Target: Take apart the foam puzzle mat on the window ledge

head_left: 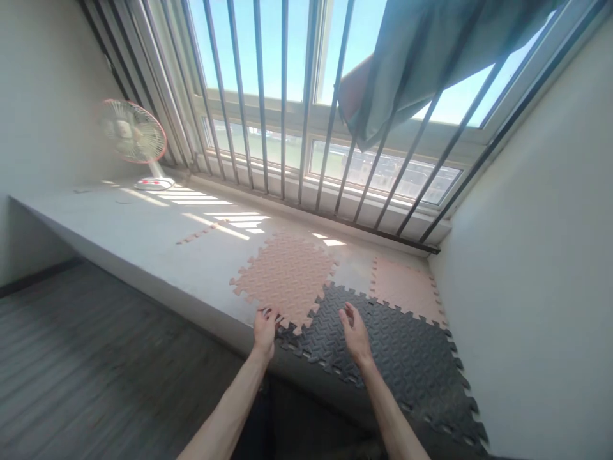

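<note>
A pink foam mat tile (287,275) with jigsaw edges lies at an angle on the white ledge, its right corner overlapping the black tiles. My left hand (265,329) is closed on the near edge of this tile, fingers partly hidden. Over the black foam mat tiles (397,345) is my right hand (354,329), its fingers apart and holding nothing. Against the right wall, a second pink foam tile (407,287) adjoins the black ones along its near side.
The white ledge (158,255) drops to a dark wood floor (119,370). A fan (131,134) stands at its far left. A loose pink edge strip (201,233) lies on the ledge. Metal bars (261,96) line the window, with dark cloth (412,64) hanging at the upper right.
</note>
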Motion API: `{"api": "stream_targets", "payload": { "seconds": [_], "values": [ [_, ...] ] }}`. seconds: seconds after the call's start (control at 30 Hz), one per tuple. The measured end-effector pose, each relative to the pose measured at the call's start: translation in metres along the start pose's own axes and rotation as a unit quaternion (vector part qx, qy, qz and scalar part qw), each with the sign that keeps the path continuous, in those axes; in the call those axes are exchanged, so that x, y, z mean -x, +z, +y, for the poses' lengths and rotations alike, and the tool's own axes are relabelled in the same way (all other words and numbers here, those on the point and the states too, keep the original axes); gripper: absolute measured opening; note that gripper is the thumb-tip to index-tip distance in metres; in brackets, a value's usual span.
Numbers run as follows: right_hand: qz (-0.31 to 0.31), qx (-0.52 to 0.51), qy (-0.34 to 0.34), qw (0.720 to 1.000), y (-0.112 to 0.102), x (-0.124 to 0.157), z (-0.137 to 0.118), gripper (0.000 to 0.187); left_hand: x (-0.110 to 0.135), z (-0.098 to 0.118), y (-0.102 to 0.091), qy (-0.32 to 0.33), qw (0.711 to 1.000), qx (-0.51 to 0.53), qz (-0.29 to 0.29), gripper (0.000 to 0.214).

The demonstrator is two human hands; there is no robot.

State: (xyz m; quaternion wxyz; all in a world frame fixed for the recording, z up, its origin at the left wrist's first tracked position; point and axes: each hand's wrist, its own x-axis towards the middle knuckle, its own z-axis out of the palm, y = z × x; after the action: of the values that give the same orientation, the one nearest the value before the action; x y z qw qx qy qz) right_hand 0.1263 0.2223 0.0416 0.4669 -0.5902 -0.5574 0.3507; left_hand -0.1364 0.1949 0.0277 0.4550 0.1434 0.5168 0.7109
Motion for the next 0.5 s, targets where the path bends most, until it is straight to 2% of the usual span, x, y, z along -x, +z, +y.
{"api": "stream_targets", "payload": {
  "seconds": [0.03, 0.1, 0.17, 0.23, 0.33, 0.5],
  "values": [
    [0.004, 0.091, -0.05, 0.995, -0.013, 0.012, 0.011, 0.067, -0.018, 0.018, -0.013, 0.005, 0.999, -0.025, 0.028, 0.042],
    [0.003, 0.233, -0.122, 0.965, -0.041, 0.033, 0.036, 0.065, -0.057, 0.058, -0.037, 0.0, 0.994, -0.073, 0.086, 0.026],
    [0.012, 0.339, -0.144, 0.93, -0.063, 0.05, 0.06, 0.071, -0.09, 0.093, -0.059, -0.002, 0.988, -0.098, 0.122, 0.018],
    [0.009, 0.415, -0.153, 0.897, -0.074, 0.063, 0.077, 0.073, -0.115, 0.117, -0.077, -0.011, 0.981, -0.128, 0.148, 0.015],
    [0.006, 0.479, -0.155, 0.864, -0.073, 0.073, 0.085, 0.073, -0.136, 0.132, -0.091, -0.036, 0.968, -0.185, 0.168, 0.014],
    [0.012, 0.504, -0.145, 0.851, -0.068, 0.071, 0.079, 0.071, -0.141, 0.137, -0.095, -0.079, 0.948, -0.276, 0.139, 0.011]
  ]
}}
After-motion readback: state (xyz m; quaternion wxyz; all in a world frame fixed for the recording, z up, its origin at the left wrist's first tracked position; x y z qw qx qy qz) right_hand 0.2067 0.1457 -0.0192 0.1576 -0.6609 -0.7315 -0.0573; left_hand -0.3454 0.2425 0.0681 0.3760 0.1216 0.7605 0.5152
